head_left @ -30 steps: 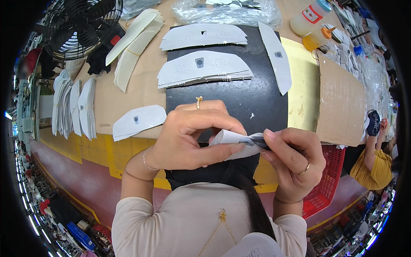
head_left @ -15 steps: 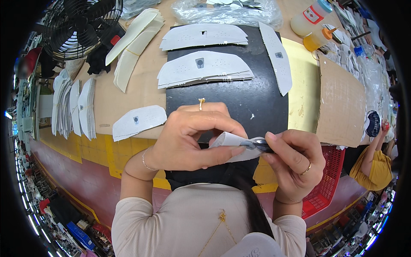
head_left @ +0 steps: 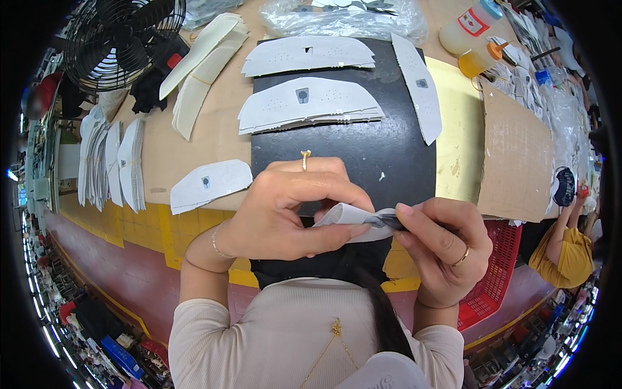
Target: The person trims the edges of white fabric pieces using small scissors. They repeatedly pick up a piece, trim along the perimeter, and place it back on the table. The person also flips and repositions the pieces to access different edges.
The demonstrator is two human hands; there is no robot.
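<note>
Just past the table's near edge, my left hand (head_left: pixel 285 211) holds a curled white cut piece (head_left: pixel 338 214) between thumb and fingers. My right hand (head_left: pixel 450 249) pinches a dark grey patch (head_left: pixel 383 222) at the right end of that piece. The fingertips cover part of the patch, so how it is attached cannot be seen. Beyond my hands lies a black mat (head_left: pixel 363 159) with two stacks of flat white pieces, a nearer stack (head_left: pixel 272 107) and a farther stack (head_left: pixel 278 57). A single white piece (head_left: pixel 223 178) with a grey patch lies left of my left hand.
Another white piece (head_left: pixel 414 81) rests on the mat's right edge. Cardboard (head_left: pixel 515 155), a glue bottle (head_left: pixel 463 35) and a yellow bottle (head_left: pixel 478 61) are to the right. A fan (head_left: pixel 123 39) and white stacks (head_left: pixel 133 165) stand left. A red basket (head_left: pixel 499 266) sits below.
My right fingers have shifted slightly left along the piece, and less of the dark patch shows between them. My left hand keeps its hold almost unmoved.
</note>
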